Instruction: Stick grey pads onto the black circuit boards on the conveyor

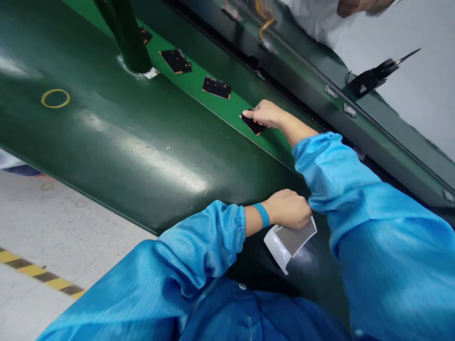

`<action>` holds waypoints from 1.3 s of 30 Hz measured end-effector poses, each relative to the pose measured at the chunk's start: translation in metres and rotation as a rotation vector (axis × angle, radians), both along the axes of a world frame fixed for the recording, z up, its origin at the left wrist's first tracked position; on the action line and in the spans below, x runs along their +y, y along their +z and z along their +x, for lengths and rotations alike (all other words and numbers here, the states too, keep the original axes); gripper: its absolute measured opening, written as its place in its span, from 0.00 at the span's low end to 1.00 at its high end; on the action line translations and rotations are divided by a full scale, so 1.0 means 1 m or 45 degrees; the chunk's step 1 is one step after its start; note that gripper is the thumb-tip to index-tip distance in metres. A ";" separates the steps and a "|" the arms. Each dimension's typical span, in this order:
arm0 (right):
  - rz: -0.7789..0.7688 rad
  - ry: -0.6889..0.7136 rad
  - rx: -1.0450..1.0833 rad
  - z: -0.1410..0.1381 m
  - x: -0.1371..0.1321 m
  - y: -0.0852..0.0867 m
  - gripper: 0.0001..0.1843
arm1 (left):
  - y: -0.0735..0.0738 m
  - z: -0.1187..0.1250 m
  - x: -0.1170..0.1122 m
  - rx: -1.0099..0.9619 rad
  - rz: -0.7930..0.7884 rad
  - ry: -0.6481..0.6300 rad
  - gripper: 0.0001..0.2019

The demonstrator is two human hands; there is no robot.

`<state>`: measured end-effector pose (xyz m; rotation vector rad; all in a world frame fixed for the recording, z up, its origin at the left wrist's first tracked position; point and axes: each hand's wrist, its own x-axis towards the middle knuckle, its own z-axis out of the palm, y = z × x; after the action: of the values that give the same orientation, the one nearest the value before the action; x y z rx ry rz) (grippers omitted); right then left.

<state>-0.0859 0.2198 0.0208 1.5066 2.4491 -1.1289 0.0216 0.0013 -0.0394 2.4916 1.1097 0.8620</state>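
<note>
My right hand (266, 113) reaches out to the bright green conveyor belt (192, 85) and is closed on a small black flat part (253, 125) lying at the belt's near edge. My left hand (289, 208), with a blue wrist strap, rests on the dark green table (117, 142) and holds a grey and white sheet (289, 241) by its upper edge. Both arms are in blue sleeves.
Two more black flat parts (216, 87) (176, 61) lie farther along the belt. A green post (124, 33) stands on the table, with a yellow ring mark (55, 98) to its left. Another person in white is at the top right. A yellow-black floor stripe (39, 274) runs below left.
</note>
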 end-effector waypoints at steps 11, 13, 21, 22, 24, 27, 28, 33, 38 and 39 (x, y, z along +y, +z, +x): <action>0.095 -0.203 0.585 0.278 -0.125 -0.001 0.26 | 0.007 -0.016 0.007 -0.126 -0.280 0.236 0.15; 0.093 -0.243 0.648 0.303 -0.154 -0.016 0.24 | 0.004 -0.016 0.010 -0.267 -0.322 0.275 0.14; 0.293 -0.420 0.984 0.304 -0.198 -0.060 0.07 | 0.013 -0.011 0.007 -0.522 -0.423 0.280 0.14; 0.349 -0.390 1.000 0.303 -0.199 -0.060 0.07 | 0.016 -0.010 0.006 -0.538 -0.425 0.279 0.13; 0.508 -0.309 1.014 0.303 -0.200 -0.059 0.07 | 0.019 -0.009 0.003 -0.551 -0.474 0.296 0.13; 0.750 -0.252 0.979 0.304 -0.203 -0.057 0.08 | 0.019 -0.009 0.001 -0.550 -0.573 0.356 0.15; 0.801 -0.262 0.952 0.304 -0.203 -0.056 0.08 | 0.018 -0.009 0.000 -0.534 -0.578 0.367 0.16; 0.809 -0.316 0.797 0.302 -0.208 -0.048 0.09 | 0.016 -0.007 -0.001 -0.390 -0.493 0.336 0.17; 0.686 -0.287 0.767 0.301 -0.208 -0.043 0.05 | 0.017 -0.003 -0.005 -0.334 -0.461 0.285 0.15; 0.673 -0.289 0.776 0.300 -0.207 -0.042 0.04 | 0.016 -0.003 -0.005 -0.330 -0.454 0.278 0.15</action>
<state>0.2143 0.0125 -0.0215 1.8217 3.2579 -1.1716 0.0190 -0.0038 -0.0230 1.9377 1.3252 0.9201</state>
